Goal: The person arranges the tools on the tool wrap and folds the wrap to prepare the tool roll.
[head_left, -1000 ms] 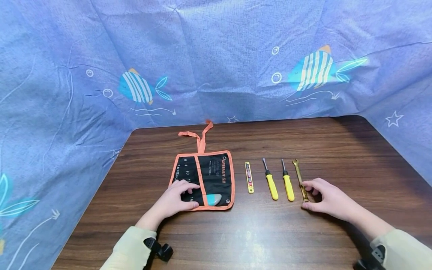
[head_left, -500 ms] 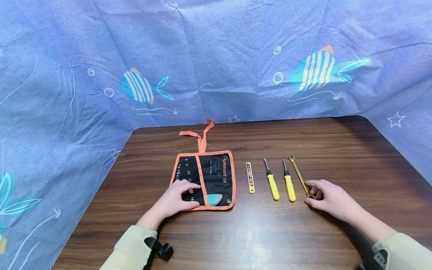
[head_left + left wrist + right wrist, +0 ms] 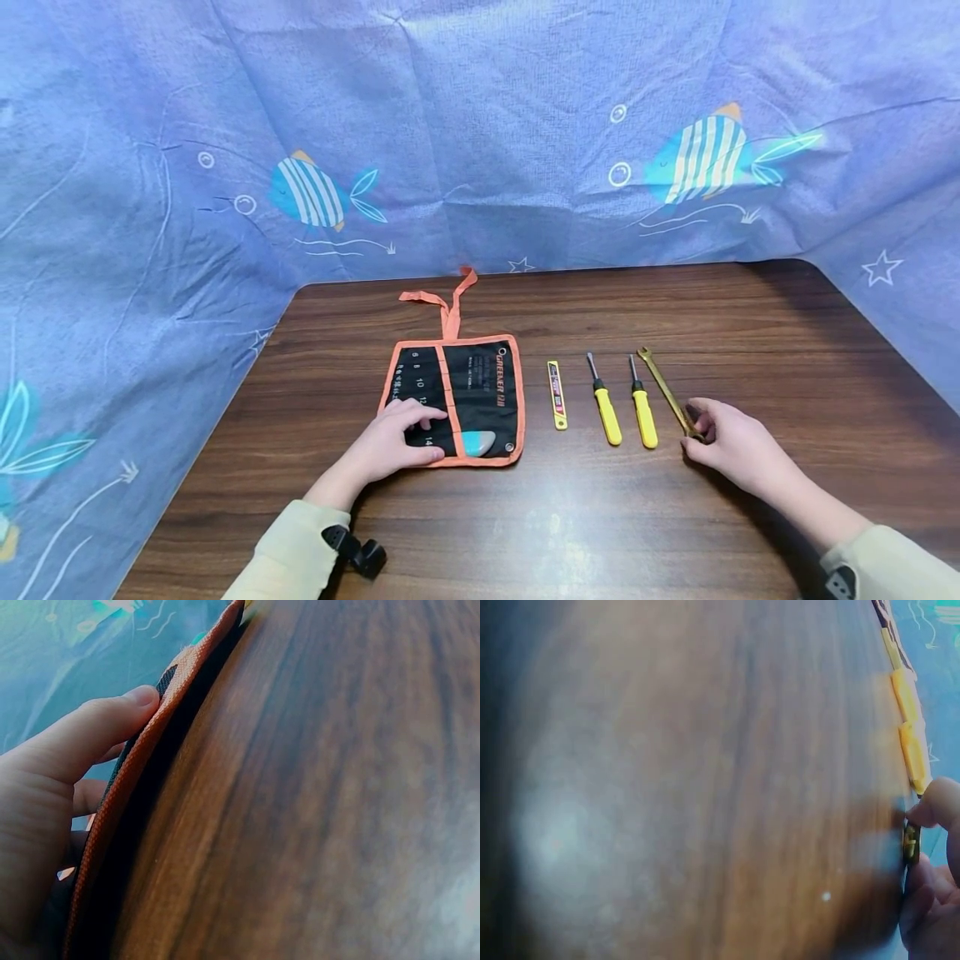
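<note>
On the left of the table lies a black tool pouch (image 3: 480, 400) with orange edging. My left hand (image 3: 393, 437) rests on its lower left corner, thumb at the near edge; in the left wrist view the thumb (image 3: 112, 720) touches the orange edging (image 3: 142, 735). A teal-and-grey object (image 3: 477, 442) sits on the pouch's lower part. On the right, my right hand (image 3: 731, 442) pinches the near end of a brass-coloured open-end wrench (image 3: 663, 385), which slants away to the upper left. The right wrist view shows the wrench end (image 3: 912, 844) between thumb and fingers.
Between pouch and wrench, a small yellow packet (image 3: 557, 395) and two yellow-handled screwdrivers (image 3: 607, 414) lie in a row. Orange ties (image 3: 450, 312) extend from the pouch's far edge. A blue fish-print cloth (image 3: 495, 150) hangs behind the wooden table (image 3: 585, 300).
The wrench has turned, its far end swinging left while its near end shifted right with my right hand. My left hand has stayed on the pouch.
</note>
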Demonstrator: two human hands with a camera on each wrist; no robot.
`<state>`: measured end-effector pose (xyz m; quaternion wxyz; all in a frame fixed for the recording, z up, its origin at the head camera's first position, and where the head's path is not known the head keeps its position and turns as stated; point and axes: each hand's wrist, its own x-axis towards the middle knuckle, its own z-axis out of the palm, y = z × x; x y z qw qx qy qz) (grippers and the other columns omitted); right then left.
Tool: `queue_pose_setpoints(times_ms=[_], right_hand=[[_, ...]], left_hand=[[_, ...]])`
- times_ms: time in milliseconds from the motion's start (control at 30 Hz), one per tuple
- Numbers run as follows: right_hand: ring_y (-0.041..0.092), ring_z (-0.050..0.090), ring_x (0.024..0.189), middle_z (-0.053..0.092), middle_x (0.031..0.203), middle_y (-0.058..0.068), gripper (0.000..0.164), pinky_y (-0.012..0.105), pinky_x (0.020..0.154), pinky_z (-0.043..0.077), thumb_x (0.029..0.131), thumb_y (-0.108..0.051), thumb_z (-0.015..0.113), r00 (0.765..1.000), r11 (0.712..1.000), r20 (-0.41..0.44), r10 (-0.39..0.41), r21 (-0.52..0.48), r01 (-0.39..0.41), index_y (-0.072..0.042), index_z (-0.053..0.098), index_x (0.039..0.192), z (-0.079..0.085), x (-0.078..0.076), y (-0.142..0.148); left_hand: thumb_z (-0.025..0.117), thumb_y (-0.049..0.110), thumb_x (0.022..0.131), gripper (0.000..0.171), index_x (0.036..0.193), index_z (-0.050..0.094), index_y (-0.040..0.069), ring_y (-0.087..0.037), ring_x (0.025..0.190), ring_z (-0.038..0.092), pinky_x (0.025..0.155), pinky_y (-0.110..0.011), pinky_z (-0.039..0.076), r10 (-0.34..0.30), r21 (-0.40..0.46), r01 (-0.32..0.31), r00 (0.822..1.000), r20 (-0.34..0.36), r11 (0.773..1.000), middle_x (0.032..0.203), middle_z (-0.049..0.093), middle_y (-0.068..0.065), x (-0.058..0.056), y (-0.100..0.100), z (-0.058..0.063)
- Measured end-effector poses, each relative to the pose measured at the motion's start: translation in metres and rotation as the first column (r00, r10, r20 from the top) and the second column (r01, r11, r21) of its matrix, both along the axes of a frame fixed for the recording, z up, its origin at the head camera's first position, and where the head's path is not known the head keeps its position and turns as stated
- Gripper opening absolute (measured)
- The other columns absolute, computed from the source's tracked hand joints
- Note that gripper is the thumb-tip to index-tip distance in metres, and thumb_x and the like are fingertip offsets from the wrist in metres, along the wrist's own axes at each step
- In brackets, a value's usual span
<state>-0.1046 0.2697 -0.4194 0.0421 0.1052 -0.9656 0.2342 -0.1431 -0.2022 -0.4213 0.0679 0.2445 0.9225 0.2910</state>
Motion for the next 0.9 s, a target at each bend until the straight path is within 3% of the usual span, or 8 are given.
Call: queue_pose_setpoints(times_ms=[133,367,667,900], right_hand=[[0.018,0.055,0.067,0.058,0.075,0.001,0.056,0.041,0.061,0.044,0.067,-0.013,0.071,0.999,0.999,0.011,-0.038,0.000,0.038,0.016,0.052,0.111,0.001,0.001,0.000],[0.022,0.057,0.067,0.059,0.074,0.004,0.049,0.043,0.061,0.045,0.071,-0.014,0.071,0.999,0.999,0.009,-0.042,0.012,0.042,0.015,0.053,0.107,0.004,0.002,-0.003],[0.021,0.054,0.064,0.058,0.074,0.004,0.066,0.043,0.062,0.043,0.067,-0.011,0.067,0.991,0.991,0.029,-0.134,-0.007,0.134,0.020,0.040,0.119,0.009,0.005,0.000],[0.018,0.053,0.065,0.059,0.075,0.002,0.066,0.040,0.063,0.043,0.069,-0.012,0.064,0.983,0.985,0.080,-0.168,-0.033,0.171,0.020,0.040,0.121,0.014,0.004,0.005]], left_hand=[[0.071,0.049,0.078,0.046,0.118,0.062,0.028,-0.011,0.090,0.045,0.080,-0.038,0.038,-0.004,-0.002,0.004,1.000,-0.003,1.000,0.090,0.050,0.014,0.000,0.000,0.000],[0.070,0.049,0.078,0.045,0.118,0.062,0.029,-0.011,0.089,0.045,0.081,-0.038,0.038,-0.010,-0.001,0.010,1.000,-0.017,1.000,0.090,0.050,0.015,0.000,0.000,-0.001],[0.070,0.049,0.079,0.045,0.118,0.063,0.029,-0.010,0.089,0.045,0.081,-0.038,0.039,-0.015,0.010,0.015,0.999,-0.032,1.000,0.090,0.050,0.016,0.001,0.000,-0.003],[0.069,0.051,0.078,0.046,0.118,0.063,0.029,-0.011,0.090,0.045,0.081,-0.039,0.038,-0.009,0.010,0.009,1.000,-0.024,1.000,0.090,0.050,0.016,0.001,0.000,-0.001]])
